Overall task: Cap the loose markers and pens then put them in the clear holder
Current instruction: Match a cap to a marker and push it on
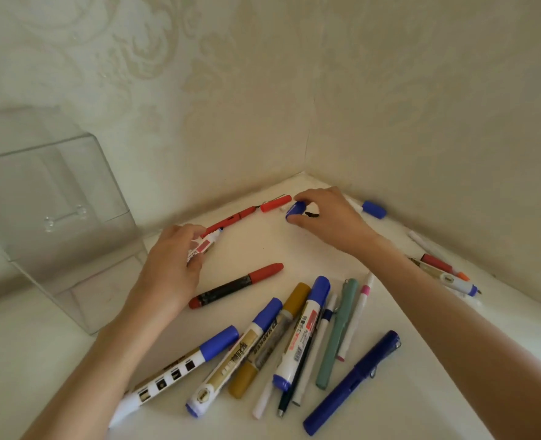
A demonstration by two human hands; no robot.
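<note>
1. Left hand (167,268): fingers curled round a white marker with a red label (206,246), held low over the table (278,246). The marker's far end lies just beside the red pen.
2. Right hand (329,217): thumb and fingertips pinch a blue cap (295,208) near the corner where the two walls (421,122) meet.
3. Red pen (231,219): uncapped and lying flat along the back wall's foot. Its red cap (275,203) lies off its tip, just beside the blue cap.
4. Open table: a bare white patch lies between the two hands and runs forward to the heap.
5. Red-and-black marker (236,285): capped, lying aslant just beside the left wrist.
6. Clear holder (56,211): upright at left against the back wall, near the left hand.
7. Blue-capped marker (373,209): lying at the right wall's foot, beyond the right hand.
8. Small cluster of pens (453,281): lying along the right wall, behind the right forearm.
9. Front heap (301,338): blue-capped white markers, a gold marker, a green pen and a pink-and-white pen, overlapping between the forearms. A dark blue pen (351,382) lies at its right edge.
</note>
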